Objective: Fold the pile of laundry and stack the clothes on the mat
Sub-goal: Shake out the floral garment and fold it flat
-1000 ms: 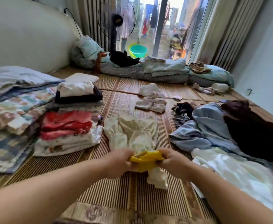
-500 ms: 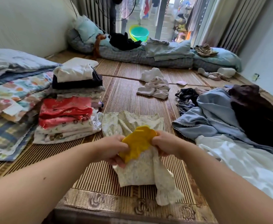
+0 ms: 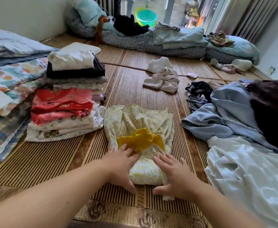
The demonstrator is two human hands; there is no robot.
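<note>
Pale yellow floral cotton garment (image 3: 138,122) lies on the striped woven bamboo mat (image 3: 125,89), long axis running near-to-far, yellow fabric bow (image 3: 140,139) on top at mid-length. No readable writing or labels. Left hand (image 3: 121,163) and right hand (image 3: 174,173) flat on its near folded end, fingers spread, pressing, not gripping. Left of it: stack of folded red, white and dark clothes (image 3: 69,99). Right: loose pile of blue, white and brown laundry (image 3: 243,122). Farther: crumpled white cloth (image 3: 163,78).
</note>
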